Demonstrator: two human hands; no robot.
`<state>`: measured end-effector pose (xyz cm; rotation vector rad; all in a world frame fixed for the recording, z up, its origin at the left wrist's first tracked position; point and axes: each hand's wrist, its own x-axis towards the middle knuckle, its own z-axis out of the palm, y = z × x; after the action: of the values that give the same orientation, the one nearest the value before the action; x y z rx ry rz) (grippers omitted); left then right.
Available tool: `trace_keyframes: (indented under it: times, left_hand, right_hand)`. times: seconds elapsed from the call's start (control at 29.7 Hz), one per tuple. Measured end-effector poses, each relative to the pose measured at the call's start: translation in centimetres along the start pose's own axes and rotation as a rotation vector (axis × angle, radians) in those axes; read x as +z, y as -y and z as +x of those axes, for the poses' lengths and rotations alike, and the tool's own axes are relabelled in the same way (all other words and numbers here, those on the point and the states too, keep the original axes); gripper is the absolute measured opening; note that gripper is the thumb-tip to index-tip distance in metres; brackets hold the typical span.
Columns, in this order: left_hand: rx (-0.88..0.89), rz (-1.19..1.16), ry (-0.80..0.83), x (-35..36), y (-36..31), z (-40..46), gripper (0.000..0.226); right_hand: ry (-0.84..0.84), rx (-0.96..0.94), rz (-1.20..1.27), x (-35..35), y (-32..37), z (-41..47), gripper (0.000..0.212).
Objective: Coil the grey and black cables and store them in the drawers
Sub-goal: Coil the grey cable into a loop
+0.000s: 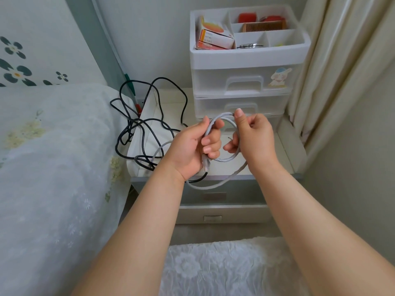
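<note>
Closest in, a white bumpy cloth [222,268] lies at the bottom, and a bed [53,167] with a flowery cover is on the left. Two bare arms reach forward. The left hand [192,146] has its fingers curled around a loop of the grey cable [220,119]. The right hand [254,137] pinches the top of the same loop with its thumb up. The rest of the grey cable hangs down in front of the grey drawers [215,206] under the surface [286,146].

A little farther, the black cable [149,122] lies loose and tangled on the left of the surface and spills onto the bed.

At the back stands a white plastic drawer box [243,82] with a cartoon animal sticker [279,77]. Its top tray holds orange and white boxes [213,37] and a brown comb [264,26]. The writing on the boxes is too small to read.
</note>
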<state>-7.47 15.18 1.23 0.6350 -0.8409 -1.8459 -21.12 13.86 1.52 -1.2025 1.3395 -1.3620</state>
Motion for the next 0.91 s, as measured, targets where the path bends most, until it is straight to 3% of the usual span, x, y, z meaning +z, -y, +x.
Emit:
trace_keyframes:
  times: [0.13,0.34,0.44,0.54,0.61,0.74,0.91]
  left_hand:
    - [0.013,-0.025,0.003,0.6,0.5,0.1,0.038]
    - [0.085,-0.258,-0.025,0.5,0.1,0.1,0.039]
    - [0.159,-0.278,-0.060,0.6,0.0,0.0,0.040]
    - [0.265,-0.312,-0.141,0.2,-0.6,0.2,0.044]
    - [0.338,-0.313,-0.201,-0.4,-1.3,0.2,0.045]
    - [0.433,-0.095,-0.293,-1.3,-1.9,0.1,0.047]
    - [0.439,0.531,-0.386,-1.6,-1.7,0.4,0.047]
  right_hand:
    - [-0.017,0.024,-0.026,-0.2,0.1,0.0,0.027]
    - [0.137,0.115,-0.127,0.3,-0.8,0.2,0.026]
    - [0.186,-0.016,-0.366,0.5,-1.3,0.6,0.021]
    - [0.382,-0.104,-0.639,0.5,-1.8,0.1,0.016]
    - [0.550,-0.100,-0.816,0.5,-2.0,-0.7,0.029]
    - [0.713,-0.164,-1.032,0.6,-1.9,-2.3,0.054]
    - [0.718,-0.228,-1.076,0.1,-0.6,-3.6,0.040]
